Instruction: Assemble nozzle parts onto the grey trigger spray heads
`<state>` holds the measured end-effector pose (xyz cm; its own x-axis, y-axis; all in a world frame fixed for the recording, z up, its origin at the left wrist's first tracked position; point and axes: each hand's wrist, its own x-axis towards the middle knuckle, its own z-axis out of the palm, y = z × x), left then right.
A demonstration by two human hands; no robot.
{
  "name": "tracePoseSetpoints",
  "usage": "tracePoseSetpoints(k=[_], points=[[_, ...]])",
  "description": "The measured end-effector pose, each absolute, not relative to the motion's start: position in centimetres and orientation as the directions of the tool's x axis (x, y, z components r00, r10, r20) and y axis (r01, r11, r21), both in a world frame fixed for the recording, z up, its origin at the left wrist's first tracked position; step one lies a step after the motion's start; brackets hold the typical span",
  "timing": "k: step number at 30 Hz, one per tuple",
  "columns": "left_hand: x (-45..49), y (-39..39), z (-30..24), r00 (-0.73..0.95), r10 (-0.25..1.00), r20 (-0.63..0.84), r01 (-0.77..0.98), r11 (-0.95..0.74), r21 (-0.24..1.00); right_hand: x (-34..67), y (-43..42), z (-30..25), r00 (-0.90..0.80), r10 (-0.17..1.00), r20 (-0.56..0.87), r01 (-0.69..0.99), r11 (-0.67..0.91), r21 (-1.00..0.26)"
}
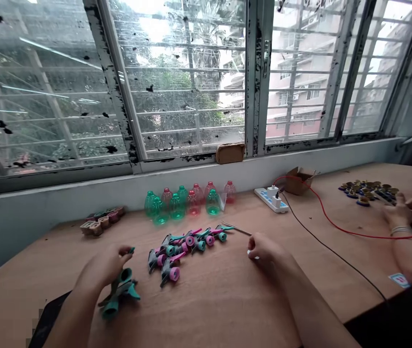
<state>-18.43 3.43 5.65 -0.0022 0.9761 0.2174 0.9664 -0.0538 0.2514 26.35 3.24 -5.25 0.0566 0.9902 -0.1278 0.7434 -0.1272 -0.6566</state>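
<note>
My left hand is at the left, with a small teal piece pinched between thumb and fingertips. Just below it lie dark grey and teal spray trigger heads, partly covered by the hand and forearm. My right hand is closed around thin metal tweezers, whose tips point left toward the pile. Something small and white shows at its fingers; its kind is unclear. Between the hands sits a group of grey trigger heads with pink or teal collars and levers.
Green and red clear bottles stand along the wall. Small stacked parts lie at the left. A power strip, red cable and open carton are at the right. Another person's hands work near round parts.
</note>
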Motion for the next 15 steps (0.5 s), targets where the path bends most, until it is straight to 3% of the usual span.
tracePoseSetpoints(k=[4,6,9,12,15], points=[[-11.4,0.9,6.9,0.171,0.917,0.361,0.879,-0.307,0.365,25.6,3.0,-4.8,0.03,0.997,-0.075,0.736,-0.073,-0.673],[-7.1,0.2,5.5,0.347,0.86,0.375,0.752,-0.494,0.436,24.5,3.0,-4.4,-0.037,0.999,0.034,0.687,0.051,-0.725],[-2.4,0.1,1.7,0.508,0.744,0.435,0.593,-0.668,0.45,22.2,3.0,-4.0,-0.183,0.939,0.291,0.389,0.341,-0.856],[-0.6,0.4,-1.8,0.432,0.76,0.486,0.544,-0.649,0.532,20.1,2.9,-4.0,-0.232,0.893,0.386,0.053,0.408,-0.911],[-0.7,0.7,-3.5,0.288,0.814,0.504,0.535,-0.573,0.62,18.9,2.3,-4.3,-0.319,0.876,0.361,-0.065,0.36,-0.931]])
